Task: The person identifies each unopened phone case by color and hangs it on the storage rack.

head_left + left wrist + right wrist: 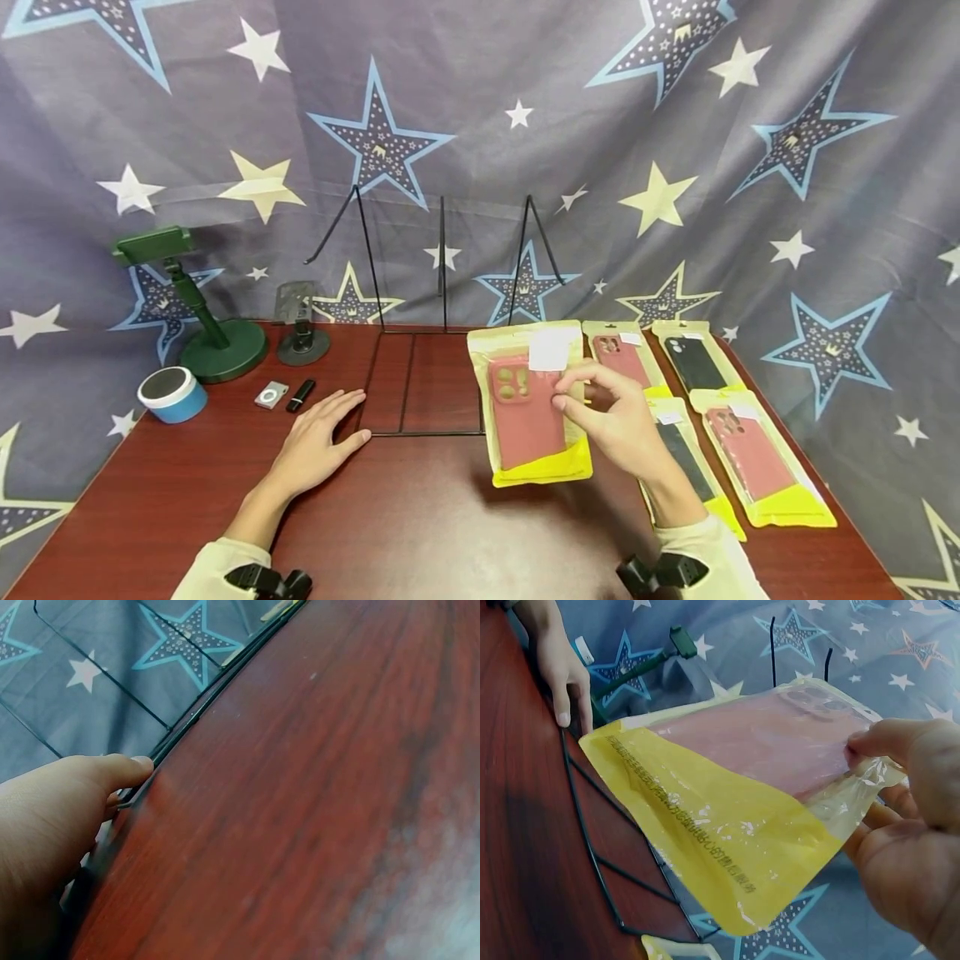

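My right hand (618,417) pinches a packaged pink phone case (528,433) by its right edge, between thumb and fingers. The case sits in a see-through pouch with a yellow lower corner and a white label, held up above the table. In the right wrist view the pouch's yellow part (705,825) bears dark printed characters. A black wire display rack (408,434) stands behind the pouch, which covers its right front corner. My left hand (318,437) lies with extended fingers at the rack's left front corner; in the left wrist view its thumb (127,771) touches the wire.
On the right lie several more pouches with pink cases (757,458) and dark cases (697,362). At left are a green stand (225,354), a small phone holder (303,342), a blue-and-white round container (176,404), a small silver gadget (271,394) and a black stick (301,395). A star-patterned curtain (480,83) hangs behind.
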Available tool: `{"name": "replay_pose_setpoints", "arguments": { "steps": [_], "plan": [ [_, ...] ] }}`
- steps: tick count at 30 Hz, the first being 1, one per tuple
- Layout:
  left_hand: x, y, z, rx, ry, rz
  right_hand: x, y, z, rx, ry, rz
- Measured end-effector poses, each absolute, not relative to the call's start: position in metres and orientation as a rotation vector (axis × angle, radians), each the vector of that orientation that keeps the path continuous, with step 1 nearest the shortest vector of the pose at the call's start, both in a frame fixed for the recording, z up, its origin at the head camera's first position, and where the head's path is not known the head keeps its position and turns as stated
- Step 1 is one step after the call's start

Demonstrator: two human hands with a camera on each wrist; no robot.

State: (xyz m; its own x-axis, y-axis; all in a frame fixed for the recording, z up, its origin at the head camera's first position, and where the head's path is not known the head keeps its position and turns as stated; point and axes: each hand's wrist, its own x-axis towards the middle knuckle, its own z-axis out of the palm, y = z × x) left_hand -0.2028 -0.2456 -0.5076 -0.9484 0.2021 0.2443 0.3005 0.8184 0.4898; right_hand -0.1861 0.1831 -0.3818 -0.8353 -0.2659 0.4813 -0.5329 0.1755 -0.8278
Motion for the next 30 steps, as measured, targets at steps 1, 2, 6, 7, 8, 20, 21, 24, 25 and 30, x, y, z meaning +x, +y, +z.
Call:
{"name": "replay_pose_setpoints", "arguments": {
  "steps": [1, 2, 6, 7, 8, 20, 21, 24, 25, 30],
  "plan": [
    [-0.202, -0.246, -0.508, -0.392, -2.814, -0.8, -0.186, 0.18, -0.381, 0.781, -2.21, 1.723],
    [-0.201, -0.246, -0.507, -0.391, -2.812, -0.797, -0.186, 0.178, -0.381, 0.787, -2.194, 1.733],
    [-0.198, -0.246, -0.507, -0.384, -2.813, -0.791, -0.186, 0.168, -0.379, 0.802, -2.137, 1.776],
    [-0.198, -0.246, -0.508, -0.382, -2.815, -0.793, -0.186, 0.166, -0.379, 0.807, -2.128, 1.784],
    [-0.197, -0.246, -0.508, -0.38, -2.818, -0.796, -0.186, 0.164, -0.379, 0.815, -2.118, 1.793],
    [-0.197, -0.245, -0.506, -0.36, -2.825, -0.816, -0.19, 0.134, -0.375, 0.934, -2.026, 1.841],
    [-0.197, -0.245, -0.506, -0.361, -2.825, -0.812, -0.19, 0.131, -0.374, 0.938, -2.026, 1.847],
    [-0.199, -0.245, -0.505, -0.371, -2.831, -0.802, -0.193, 0.124, -0.372, 0.961, -2.005, 1.839],
    [-0.199, -0.245, -0.505, -0.374, -2.831, -0.803, -0.193, 0.122, -0.372, 0.971, -1.994, 1.835],
    [-0.2, -0.245, -0.504, -0.37, -2.834, -0.8, -0.196, 0.111, -0.369, 0.983, -1.963, 1.842]
  ]
}}
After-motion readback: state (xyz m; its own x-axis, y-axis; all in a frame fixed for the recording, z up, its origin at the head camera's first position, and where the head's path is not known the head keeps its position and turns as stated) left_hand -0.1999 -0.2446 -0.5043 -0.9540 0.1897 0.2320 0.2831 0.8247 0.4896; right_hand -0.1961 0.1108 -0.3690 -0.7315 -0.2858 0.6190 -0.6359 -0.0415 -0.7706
